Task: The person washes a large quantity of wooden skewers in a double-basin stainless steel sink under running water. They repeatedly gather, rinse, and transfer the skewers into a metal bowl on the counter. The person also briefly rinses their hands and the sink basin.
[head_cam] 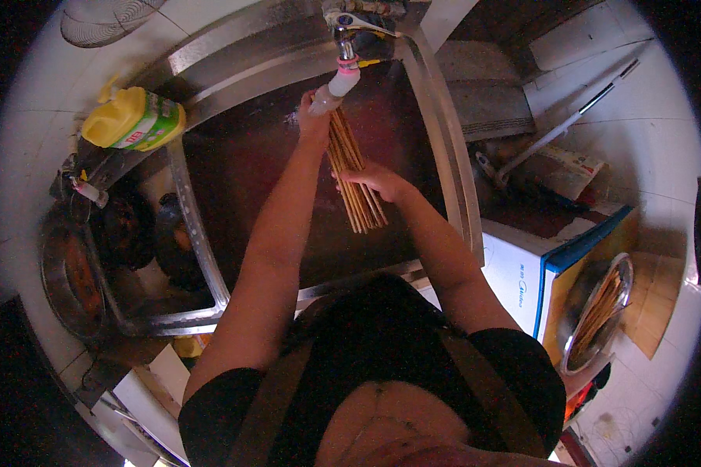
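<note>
A bundle of thin wooden sticks, apparently chopsticks (pixel 344 146), slants over the basin of a stainless steel sink (pixel 444 134). My left hand (pixel 314 121) holds its upper end beneath the white flexible spout (pixel 342 82) of a faucet (pixel 346 44). The spout's mouth partly hides that end and my fingers. Lower down, my right hand (pixel 380 180) grips the bundle from the right, thumb across the top. The free ends stick out below it, towards me. Bright splashes show just left of my left hand. The inside of the basin looks dark and reddish.
A yellow detergent jug (pixel 134 119) stands on the sink's left rim. Further left are a second faucet (pixel 90 191), a smaller basin holding dark objects (pixel 178 233), and a round metal pan (pixel 73 280). At right are a long-handled tool (pixel 561 125), a Midea box (pixel 514 280) and a metal bowl of sticks (pixel 571 350).
</note>
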Available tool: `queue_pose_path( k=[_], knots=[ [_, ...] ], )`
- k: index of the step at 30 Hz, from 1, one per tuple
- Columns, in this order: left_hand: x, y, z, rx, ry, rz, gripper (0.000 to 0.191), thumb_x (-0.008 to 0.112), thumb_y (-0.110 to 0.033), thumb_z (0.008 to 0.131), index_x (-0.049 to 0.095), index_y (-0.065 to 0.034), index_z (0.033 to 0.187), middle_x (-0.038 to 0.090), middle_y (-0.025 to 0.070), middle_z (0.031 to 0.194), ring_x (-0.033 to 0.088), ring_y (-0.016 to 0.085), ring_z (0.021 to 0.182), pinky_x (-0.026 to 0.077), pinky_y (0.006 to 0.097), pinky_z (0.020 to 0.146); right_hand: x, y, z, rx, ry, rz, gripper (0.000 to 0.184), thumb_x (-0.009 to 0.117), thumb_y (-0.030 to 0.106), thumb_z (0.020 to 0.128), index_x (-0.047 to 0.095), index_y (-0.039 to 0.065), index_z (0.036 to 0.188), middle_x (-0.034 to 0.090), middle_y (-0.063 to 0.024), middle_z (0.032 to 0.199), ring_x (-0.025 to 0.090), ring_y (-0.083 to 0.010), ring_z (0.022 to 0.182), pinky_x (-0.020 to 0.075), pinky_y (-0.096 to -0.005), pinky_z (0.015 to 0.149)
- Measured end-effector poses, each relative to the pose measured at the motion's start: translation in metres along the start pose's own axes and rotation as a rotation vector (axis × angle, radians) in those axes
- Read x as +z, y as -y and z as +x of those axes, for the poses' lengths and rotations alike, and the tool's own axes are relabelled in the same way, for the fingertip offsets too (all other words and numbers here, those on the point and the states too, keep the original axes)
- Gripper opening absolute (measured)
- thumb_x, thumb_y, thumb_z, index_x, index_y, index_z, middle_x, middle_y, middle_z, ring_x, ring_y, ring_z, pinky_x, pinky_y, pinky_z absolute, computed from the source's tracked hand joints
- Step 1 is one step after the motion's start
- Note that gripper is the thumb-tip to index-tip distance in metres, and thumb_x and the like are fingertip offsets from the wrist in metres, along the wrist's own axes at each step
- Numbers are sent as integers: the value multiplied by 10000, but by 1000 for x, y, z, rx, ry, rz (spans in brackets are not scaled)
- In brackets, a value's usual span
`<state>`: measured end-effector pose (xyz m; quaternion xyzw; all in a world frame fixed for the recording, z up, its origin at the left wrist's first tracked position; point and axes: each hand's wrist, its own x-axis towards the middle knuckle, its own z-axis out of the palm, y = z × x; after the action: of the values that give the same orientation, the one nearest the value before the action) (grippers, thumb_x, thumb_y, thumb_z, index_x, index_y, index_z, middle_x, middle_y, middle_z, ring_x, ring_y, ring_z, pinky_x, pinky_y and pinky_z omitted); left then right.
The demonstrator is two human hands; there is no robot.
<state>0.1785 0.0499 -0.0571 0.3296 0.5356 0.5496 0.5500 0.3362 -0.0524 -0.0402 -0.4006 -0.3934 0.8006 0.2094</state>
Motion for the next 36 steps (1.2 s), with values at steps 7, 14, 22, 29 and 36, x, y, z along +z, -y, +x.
queue_pose_path(
  k=[7,14,22,29,36],
  knots=[
    [0,-29,-12,-54,-109,-278,593,726,-125,859,417,-101,1365,613,74,1102,620,216,969,537,366,826,20,-2,15,-253,-141,15,488,788,187,815,532,50,1206,620,-53,951,625,-159,807,529,-338,730],
    [-44,-58,-17,-191,290,-516,695,693,-257,900,339,-80,1471,610,116,1240,587,280,1144,483,439,983,25,13,13,-88,14,157,514,800,156,785,521,56,1205,640,-64,956,656,-187,856,550,-355,759],
    [-33,-32,-13,-250,347,-397,597,734,-249,819,495,-90,1342,648,126,1151,653,309,1017,547,455,867,6,-8,11,-38,163,200,506,740,213,823,527,43,1249,665,-105,1071,665,-231,943,542,-398,849],
    [-22,-38,-24,-266,250,-387,527,700,-77,835,482,-138,1311,650,112,1014,674,270,840,580,443,691,-5,-36,15,-8,207,197,497,701,213,838,533,12,1260,665,-126,1119,650,-252,1041,501,-399,948],
    [-8,-54,-39,-226,133,-314,529,724,-48,828,497,-137,1298,642,83,1016,660,209,849,557,362,735,-13,-63,30,-260,296,36,494,690,184,845,525,0,1272,662,-143,1145,649,-270,1073,499,-416,963]
  ],
)
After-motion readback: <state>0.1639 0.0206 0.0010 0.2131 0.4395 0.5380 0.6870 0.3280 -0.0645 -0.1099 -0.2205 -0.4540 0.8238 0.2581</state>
